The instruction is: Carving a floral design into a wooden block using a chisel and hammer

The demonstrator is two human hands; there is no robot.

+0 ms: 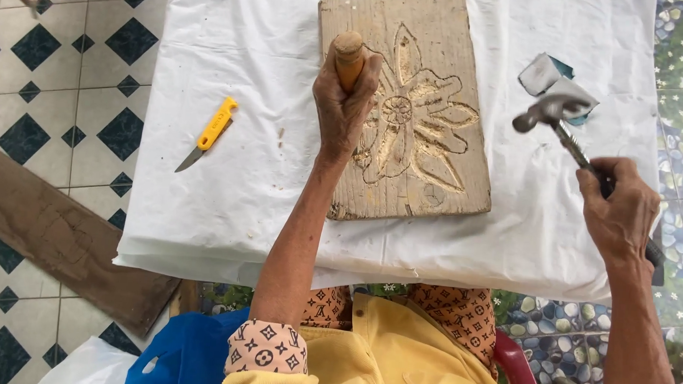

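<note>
One carved board (418, 118) lies mid-worktop (225, 210), white margin all round. Left hand (344, 100) fingers clamp one chisel (349, 56); right hand (621, 208) fingers grip one hammer (548, 113), raised beside the board's right edge.

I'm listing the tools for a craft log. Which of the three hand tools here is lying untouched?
The yellow-handled knife, alone on the white sheet left of the carved board. The left hand grips the wooden-handled chisel; the right hand holds the hammer.
</note>
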